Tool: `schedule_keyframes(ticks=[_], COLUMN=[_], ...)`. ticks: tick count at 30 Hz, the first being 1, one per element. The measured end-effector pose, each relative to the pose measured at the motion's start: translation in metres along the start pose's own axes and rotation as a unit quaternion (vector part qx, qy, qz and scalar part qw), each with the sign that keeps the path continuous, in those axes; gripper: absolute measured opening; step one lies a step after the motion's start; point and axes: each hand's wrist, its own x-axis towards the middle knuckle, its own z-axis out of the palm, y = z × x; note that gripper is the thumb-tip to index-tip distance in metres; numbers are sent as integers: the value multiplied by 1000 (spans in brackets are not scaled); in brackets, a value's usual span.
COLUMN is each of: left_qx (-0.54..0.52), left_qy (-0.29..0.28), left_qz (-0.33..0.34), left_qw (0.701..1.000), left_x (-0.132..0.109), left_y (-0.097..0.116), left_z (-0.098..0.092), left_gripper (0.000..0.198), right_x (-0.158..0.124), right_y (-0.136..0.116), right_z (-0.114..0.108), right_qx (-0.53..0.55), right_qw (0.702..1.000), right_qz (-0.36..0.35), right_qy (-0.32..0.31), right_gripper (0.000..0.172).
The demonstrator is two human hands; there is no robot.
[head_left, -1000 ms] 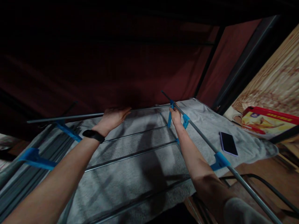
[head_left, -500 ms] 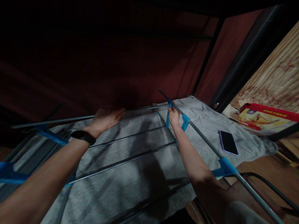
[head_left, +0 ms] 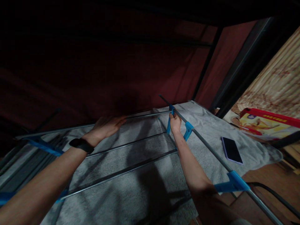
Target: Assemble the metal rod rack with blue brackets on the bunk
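A metal drying rack (head_left: pixel 131 167) with grey rods and blue plastic joints stands over a grey towel (head_left: pixel 206 131). My left hand (head_left: pixel 106 126), with a black watch on its wrist, rests on the rack's far rod, fingers stretched out flat. My right hand (head_left: pixel 175 121) is closed around the right side rail near a blue joint (head_left: pixel 188 130). The towel lies beneath the rods and spreads out to the right.
A dark phone (head_left: pixel 231 150) lies on the towel at the right. Behind it sits a red and yellow box (head_left: pixel 267 123) on a wood-grain surface. A dark red curtain and black bed-frame posts (head_left: pixel 243 65) close off the back. Wooden floor shows at lower right.
The view has shifted slightly; the rack and both hands sit a little lower in the picture. Both hands keep their places on the rack.
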Motion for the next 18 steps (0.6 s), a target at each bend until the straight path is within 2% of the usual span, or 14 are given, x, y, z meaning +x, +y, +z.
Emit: schedule_keyframes(ticks=[4,8,10,12,15,18], left_qx=[21,20,0,-15,-6,-6], left_qy=[37,57,67,83,90,121], left_qz=[25,35,32,26,39,-10], left_qw=[999,998,997,996,995,993], left_x=[-1,-7,-13,-19,-31,-48], left_y=[-1,6,12,14,5,-28], left_z=[8,6,4,1,-8,-31], left_gripper=[47,49,51,54,57,52], right_x=[2,-4,-20,-45,-92,-126], right_y=[-3,2,8,11,-3,-54], right_z=[-4,-8,-6,-1,-2,-13], right_qx=[42,106,159,168,152,165], right_qw=[998,994,985,979,986,983], right_qz=[33,33,66,109,52,-72], right_qy=[21,16,26,47,32,-32], right_gripper=[47,47,59,73,73,60])
